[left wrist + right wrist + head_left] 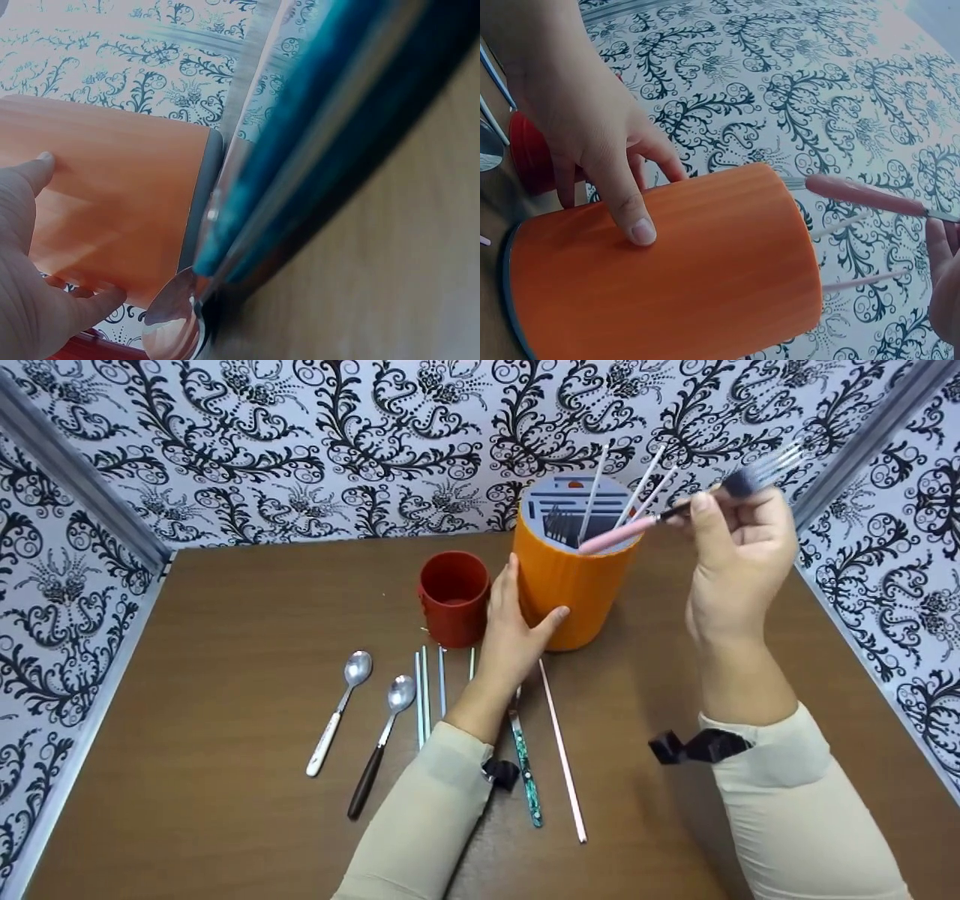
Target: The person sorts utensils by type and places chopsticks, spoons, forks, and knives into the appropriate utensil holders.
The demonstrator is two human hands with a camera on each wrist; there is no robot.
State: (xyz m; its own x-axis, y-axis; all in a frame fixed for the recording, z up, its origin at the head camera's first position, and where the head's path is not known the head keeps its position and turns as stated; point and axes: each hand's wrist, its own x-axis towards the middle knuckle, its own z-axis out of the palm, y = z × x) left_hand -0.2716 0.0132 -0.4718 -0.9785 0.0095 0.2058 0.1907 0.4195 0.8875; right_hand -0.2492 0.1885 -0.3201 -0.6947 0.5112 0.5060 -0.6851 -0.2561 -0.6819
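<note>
The table [225,660] is the largest thing, and on it stands the orange holder [592,592], upright. Pale sticks [592,495] rise from its top. The left grip [517,634] is wide: its thumb and fingers are spread and press against the side of this holder. The right grip [742,555] is narrow and pinches a fork [651,520] near its head, in the air. Beside the holder is a red cup [455,619]. In the head view, the fork's pink handle overlaps the holder's rim; the right wrist view shows the handle beyond the rim, but cuts off its tines. Two spoons [377,757] lie to the left. The green-handled spoon [525,757] shows its bowl only in the left wrist view. Thinnest are the chopsticks [562,754], lying near it, partly hidden by the left arm.
</note>
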